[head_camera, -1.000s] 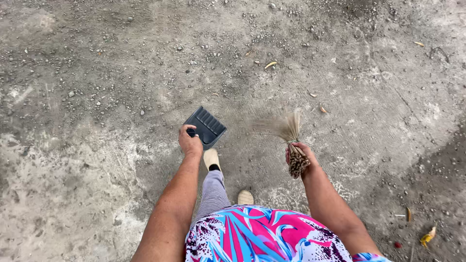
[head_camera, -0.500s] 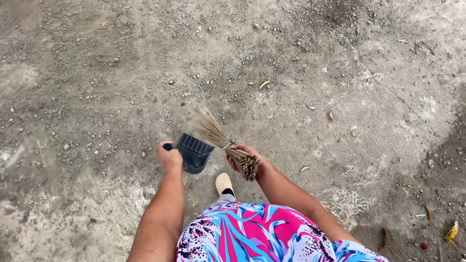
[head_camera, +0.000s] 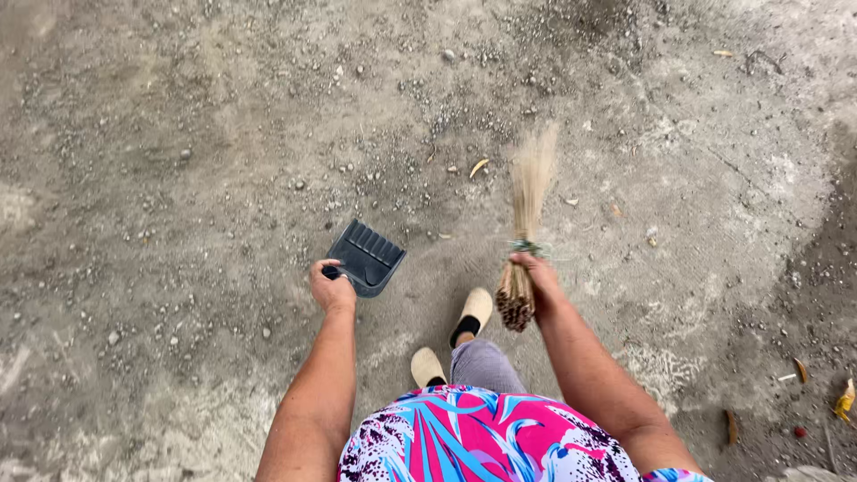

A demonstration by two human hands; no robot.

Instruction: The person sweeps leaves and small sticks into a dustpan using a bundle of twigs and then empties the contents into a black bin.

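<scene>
ground (head_camera: 178, 116) fills the view from above: rough grey concrete or packed dirt, strewn with small stones and grit, with paler scuffed patches and a darker, damp-looking area at the far right. the setting is outdoors; no walls show.

person at the bottom edge, seen from their own head, wearing a bright pink, blue and white patterned top and grey trousers, with two pale shoes (head_camera: 473, 311) on the ground, one stepped ahead of the other.

left hand (head_camera: 332, 287) is closed around the handle of a dark plastic dustpan (head_camera: 368, 257), held low with its ridged tray pointing up and away.

right hand (head_camera: 536, 278) grips the bound end of a short straw hand broom (head_camera: 527, 232). half a second ago the bristles were swung in against the dustpan; now the broom points straight ahead, well apart from the pan, bristles blurred over the grit. it reads as one sweep stroke ended and another being set up.

small yellow dry leaves (head_camera: 479, 166) lie near the bristles, with more leaf scraps (head_camera: 844, 400) at the right edge.
</scene>
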